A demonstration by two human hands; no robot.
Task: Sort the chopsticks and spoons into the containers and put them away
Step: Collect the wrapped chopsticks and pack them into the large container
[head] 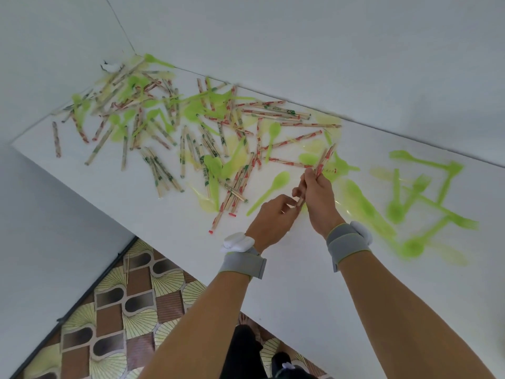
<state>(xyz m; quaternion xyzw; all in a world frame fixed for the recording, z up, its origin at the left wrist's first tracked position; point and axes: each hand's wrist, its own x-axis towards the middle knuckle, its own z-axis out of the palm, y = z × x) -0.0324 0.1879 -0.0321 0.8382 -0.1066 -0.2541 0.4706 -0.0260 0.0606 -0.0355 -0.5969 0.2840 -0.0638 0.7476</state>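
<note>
green spoons [420,192] at right are motion-blurred; the right hand [317,195] hides the held chopsticks' [325,160] middle.

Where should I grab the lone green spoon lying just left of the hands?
Take the green spoon by its thin handle, near the low end that points toward the table's front edge. That end lies on bare table with nothing overlapping it, so come in from the near side and pinch across the handle, probably with the left hand.

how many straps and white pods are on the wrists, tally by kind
grey wrist straps: 2 (left, right)
white pods: 2 (left, right)
total: 4
</note>
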